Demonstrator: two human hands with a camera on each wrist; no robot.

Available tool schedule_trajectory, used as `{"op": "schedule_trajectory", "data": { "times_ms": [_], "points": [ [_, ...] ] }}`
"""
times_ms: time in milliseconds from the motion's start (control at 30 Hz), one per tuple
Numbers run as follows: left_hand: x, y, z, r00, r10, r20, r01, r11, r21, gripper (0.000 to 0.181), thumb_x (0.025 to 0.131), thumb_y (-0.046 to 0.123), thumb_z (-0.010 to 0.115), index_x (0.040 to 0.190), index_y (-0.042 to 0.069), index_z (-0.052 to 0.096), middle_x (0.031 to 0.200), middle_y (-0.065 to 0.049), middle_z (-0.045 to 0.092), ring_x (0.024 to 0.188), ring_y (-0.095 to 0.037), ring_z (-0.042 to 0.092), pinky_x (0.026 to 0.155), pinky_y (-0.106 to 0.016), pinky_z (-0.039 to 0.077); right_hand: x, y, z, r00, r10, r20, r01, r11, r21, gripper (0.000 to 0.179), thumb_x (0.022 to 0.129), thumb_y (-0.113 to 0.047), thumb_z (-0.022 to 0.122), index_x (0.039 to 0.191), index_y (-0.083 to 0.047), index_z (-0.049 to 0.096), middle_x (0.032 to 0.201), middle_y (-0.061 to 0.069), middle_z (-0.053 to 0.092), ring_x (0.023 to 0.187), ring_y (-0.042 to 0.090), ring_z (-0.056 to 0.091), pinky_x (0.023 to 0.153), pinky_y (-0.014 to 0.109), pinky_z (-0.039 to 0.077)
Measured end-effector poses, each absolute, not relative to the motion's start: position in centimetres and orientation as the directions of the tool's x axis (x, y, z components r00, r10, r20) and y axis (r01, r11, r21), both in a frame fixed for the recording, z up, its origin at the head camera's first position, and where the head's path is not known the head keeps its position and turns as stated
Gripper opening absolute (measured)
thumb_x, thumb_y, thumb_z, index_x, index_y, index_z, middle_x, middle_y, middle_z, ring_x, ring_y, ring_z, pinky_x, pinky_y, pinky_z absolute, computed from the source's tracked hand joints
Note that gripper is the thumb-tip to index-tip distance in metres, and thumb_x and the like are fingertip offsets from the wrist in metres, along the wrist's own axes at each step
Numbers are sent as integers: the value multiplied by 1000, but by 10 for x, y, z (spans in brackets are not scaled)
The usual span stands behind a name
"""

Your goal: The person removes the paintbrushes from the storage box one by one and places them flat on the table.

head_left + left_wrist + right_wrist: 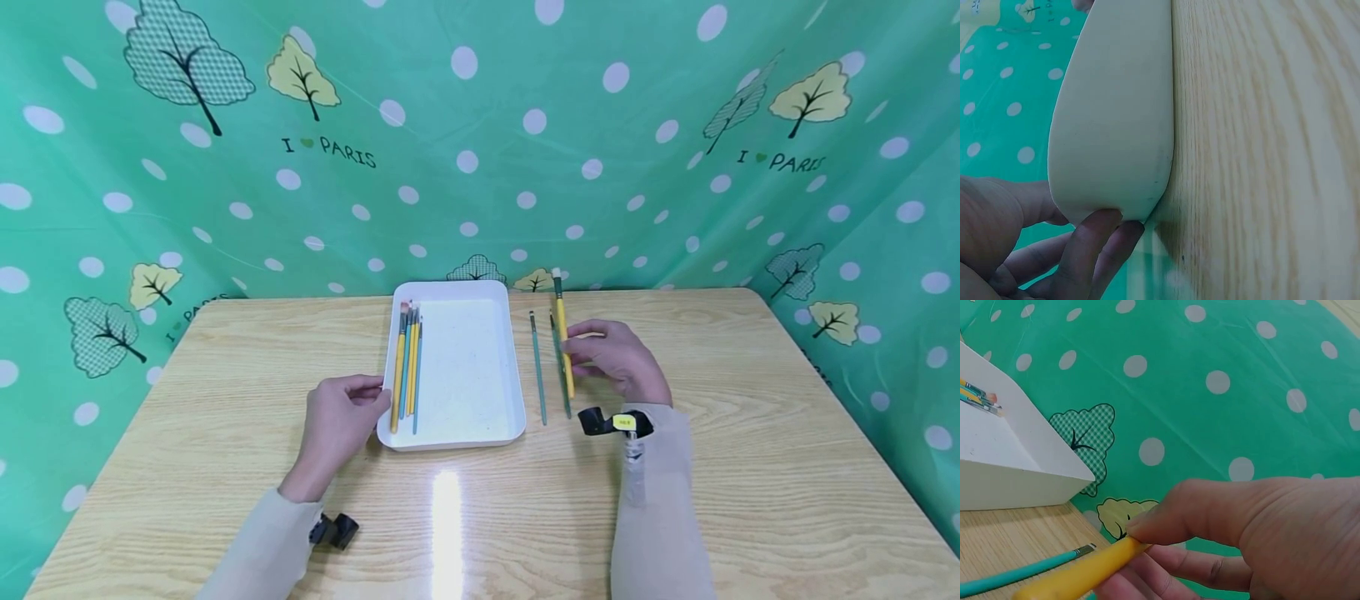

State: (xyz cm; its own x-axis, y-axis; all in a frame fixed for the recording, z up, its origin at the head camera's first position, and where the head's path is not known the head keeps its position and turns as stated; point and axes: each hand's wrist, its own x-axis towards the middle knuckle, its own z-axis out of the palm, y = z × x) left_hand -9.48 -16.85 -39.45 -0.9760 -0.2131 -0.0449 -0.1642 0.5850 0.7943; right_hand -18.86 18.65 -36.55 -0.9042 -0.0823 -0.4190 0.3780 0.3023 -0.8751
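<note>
My left hand [339,417] grips the left rim of a white tray [468,433] near its front corner; in the left wrist view its fingertips [1100,220] press the outer wall. Several paintbrushes [408,358], yellow and teal, lie side by side along the tray's left side, bristles toward the back. Right of the tray, my right hand [613,358] pinches a yellow paintbrush [564,337] between thumb and fingers, its pale bristles pointing away from me. Two teal paintbrushes lie on the table here, one [538,367] nearer the tray, the other [559,367] beside and partly behind the yellow handle.
The wooden table [750,467] stretches out on both sides of the tray. A green dotted cloth [495,133] with printed trees hangs along its back edge and sides. A bright reflection shines on the wood in front of the tray.
</note>
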Motion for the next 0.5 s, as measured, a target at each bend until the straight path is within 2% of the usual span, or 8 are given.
{"op": "schedule_trajectory", "data": {
  "times_ms": [500],
  "points": [
    [-95, -169, -395, -976, -214, -46, -165, 579, 799, 28, 92, 16, 71, 115, 1, 75, 103, -18, 77, 86, -20, 74, 65, -18, 58, -188, 201, -371, -896, -26, -444, 412, 326, -851, 43, 94, -13, 69, 134, 0, 58, 109, 12, 68, 78, 11, 68, 82, 29, 63]
  ]
}}
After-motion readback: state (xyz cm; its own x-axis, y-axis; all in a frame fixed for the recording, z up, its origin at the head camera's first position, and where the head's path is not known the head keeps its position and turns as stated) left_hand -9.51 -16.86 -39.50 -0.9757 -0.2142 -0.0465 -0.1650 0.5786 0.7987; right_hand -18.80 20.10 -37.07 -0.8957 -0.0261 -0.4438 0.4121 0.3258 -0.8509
